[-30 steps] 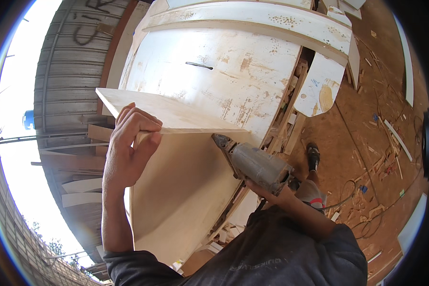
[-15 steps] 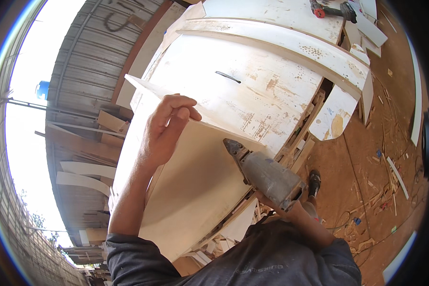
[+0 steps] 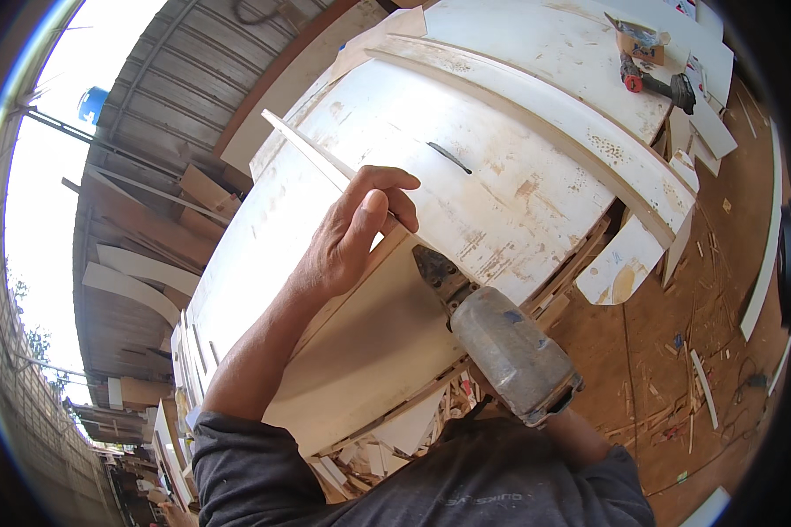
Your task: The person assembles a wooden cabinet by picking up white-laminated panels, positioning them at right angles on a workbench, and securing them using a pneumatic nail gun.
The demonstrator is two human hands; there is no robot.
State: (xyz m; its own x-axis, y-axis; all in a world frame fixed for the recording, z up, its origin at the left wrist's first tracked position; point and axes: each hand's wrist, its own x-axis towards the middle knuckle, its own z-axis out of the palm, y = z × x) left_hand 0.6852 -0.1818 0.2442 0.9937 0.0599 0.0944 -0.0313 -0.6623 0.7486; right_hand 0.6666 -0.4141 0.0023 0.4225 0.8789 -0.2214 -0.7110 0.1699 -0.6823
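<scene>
My left hand (image 3: 351, 228) is closed over the upper edge of a pale wooden board (image 3: 369, 360), thumb and fingers gripping it. The board's long narrow edge runs away across a large white panel surface (image 3: 378, 114). On my right, a worn grey nail gun (image 3: 514, 356) points up and left. Its dark nose lies close to the board's edge, just below my left fingertips; I cannot tell whether it touches. My right hand (image 3: 482, 379) is mostly hidden beneath the tool's body, gripping it. A dark, slim, pen-like object (image 3: 450, 158) lies on the white surface beyond.
A long raised curved strip (image 3: 536, 114) crosses the panel's far side. Beyond it are a red-and-black power tool (image 3: 655, 85) and a small cardboard box (image 3: 640, 48). Wood offcuts litter the brown floor (image 3: 650, 378) at right. Curved white pieces (image 3: 141, 285) lean at left.
The view has shifted, so the panel sits differently in it. The nail gun's nose has come closer to my left fingertips along the board's edge. My left hand still grips the board.
</scene>
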